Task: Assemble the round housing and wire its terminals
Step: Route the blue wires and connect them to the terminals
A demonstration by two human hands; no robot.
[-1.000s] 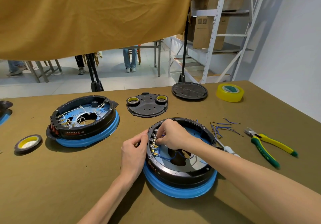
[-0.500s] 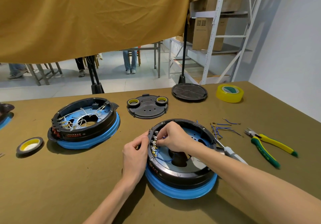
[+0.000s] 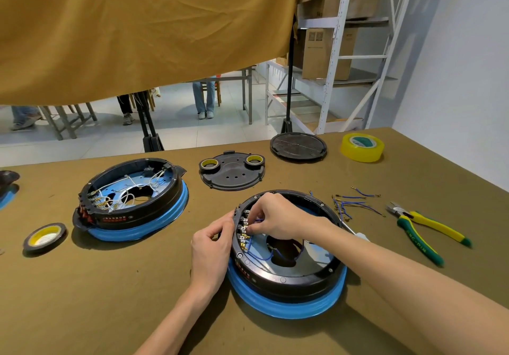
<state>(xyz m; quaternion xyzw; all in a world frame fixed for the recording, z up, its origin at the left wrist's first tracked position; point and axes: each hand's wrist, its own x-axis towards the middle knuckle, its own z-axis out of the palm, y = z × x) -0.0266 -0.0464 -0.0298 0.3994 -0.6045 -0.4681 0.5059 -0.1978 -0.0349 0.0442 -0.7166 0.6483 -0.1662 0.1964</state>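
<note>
A round black housing (image 3: 297, 280) on a blue ring lies in front of me. Along its left inner wall runs a row of brass terminals (image 3: 243, 235), with thin blue wires (image 3: 259, 257) leading from them across the floor of the housing. My right hand (image 3: 278, 218) reaches inside and pinches a blue wire end at the upper terminals. My left hand (image 3: 213, 247) holds the housing's outer left wall, fingers curled against it. Loose blue wires (image 3: 354, 203) lie on the table to the right.
A second housing (image 3: 132, 192) with white wires stands at the left. A black cover plate (image 3: 232, 173) bearing two tape rolls and a round lid (image 3: 298, 146) lie behind. Yellow tape (image 3: 362, 147), yellow-green pliers (image 3: 424, 228), a screwdriver (image 3: 358, 234) and a tape roll (image 3: 45, 236) sit nearby.
My right hand's fingers have shifted slightly along the terminal row; my left hand stays at the wall. The view has tilted a little.
</note>
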